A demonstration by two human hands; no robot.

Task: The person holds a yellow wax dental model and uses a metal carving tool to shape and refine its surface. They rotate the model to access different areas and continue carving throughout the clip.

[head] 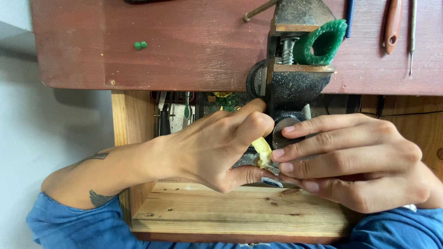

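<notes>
No packages, labels, signs or screens were in view.

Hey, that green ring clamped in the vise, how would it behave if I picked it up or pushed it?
The green ring looks thick and chunky, so probably stiff, not floppy. Its rough, uneven edges suggest it could chip. Being round, it may roll on the red bench once out of the vise.
</notes>
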